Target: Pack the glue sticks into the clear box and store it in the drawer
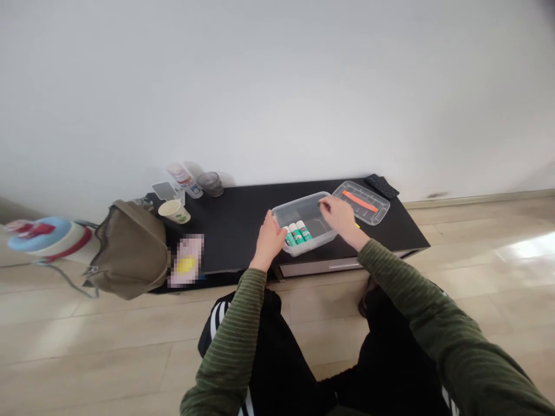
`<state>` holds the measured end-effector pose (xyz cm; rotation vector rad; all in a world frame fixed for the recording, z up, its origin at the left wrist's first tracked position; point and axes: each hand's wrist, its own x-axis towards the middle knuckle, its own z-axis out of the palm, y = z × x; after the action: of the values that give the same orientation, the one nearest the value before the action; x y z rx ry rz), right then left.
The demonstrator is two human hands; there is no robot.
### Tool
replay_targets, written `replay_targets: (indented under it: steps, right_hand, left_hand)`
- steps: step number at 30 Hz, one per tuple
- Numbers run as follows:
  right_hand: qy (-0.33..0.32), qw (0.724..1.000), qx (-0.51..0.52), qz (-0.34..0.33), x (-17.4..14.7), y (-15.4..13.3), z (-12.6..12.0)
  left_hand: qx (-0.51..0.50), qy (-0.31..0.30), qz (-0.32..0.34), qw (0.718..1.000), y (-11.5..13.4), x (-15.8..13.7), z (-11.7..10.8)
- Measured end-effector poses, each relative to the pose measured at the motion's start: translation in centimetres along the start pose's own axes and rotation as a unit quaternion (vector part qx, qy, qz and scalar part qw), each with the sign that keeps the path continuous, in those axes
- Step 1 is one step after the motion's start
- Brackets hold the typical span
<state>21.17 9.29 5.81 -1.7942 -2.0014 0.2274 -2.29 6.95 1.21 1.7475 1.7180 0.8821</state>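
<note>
A clear plastic box [312,245] sits on the black cabinet top with its upper side uncovered. Several white-and-green tubes, perhaps glue sticks [298,232], lie side by side at its left end. My left hand [271,240] grips the box's left wall. My right hand [339,215] is over the box's right end, fingers curled together; whatever is between them, if anything, is too small to make out. Just behind that hand lies the clear lid [379,211] with an orange strip [359,200] on it.
A dark keypad or remote [381,186] lies at the back right of the cabinet [243,231]. Leftward stand a paper cup [174,212], a dark glass [210,184], a white bottle [185,180] and a brown bag [130,248]. A blurred packet [187,260] lies near the front edge.
</note>
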Motion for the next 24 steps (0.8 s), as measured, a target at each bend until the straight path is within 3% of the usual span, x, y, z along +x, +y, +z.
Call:
replay_targets:
  steps: [2, 4, 6, 10, 15, 24]
  right_hand:
    - [0.082, 0.996, 0.02, 0.03, -0.6, 2.9, -0.9]
    - [0.11, 0.991, 0.019, 0.069, -1.1, 5.9, -1.3]
    - [0.084, 0.989, 0.005, 0.12, -1.6, 8.7, -1.0]
    - [-0.037, 0.976, -0.035, 0.213, -2.5, 12.5, 0.9]
    - [-0.114, 0.969, -0.059, 0.212, -2.7, 14.1, 2.9]
    - [-0.115, 0.97, -0.064, 0.204, -2.6, 14.2, 2.6]
  left_hand:
    - [0.002, -0.001, -0.002, 1.0, 0.1, 0.0, 0.0]
    - [0.0, -0.002, -0.007, 1.0, 0.2, 0.0, -0.1]
    - [-0.006, -0.001, -0.015, 1.0, 0.4, 0.0, -0.1]
    - [-0.025, 0.001, -0.017, 1.0, 0.4, 0.0, -0.1]
    - [-0.03, 0.0, -0.021, 0.999, 0.3, 0.0, 0.0]
    - [-0.033, -0.014, -0.036, 0.999, 0.2, 0.0, 0.1]
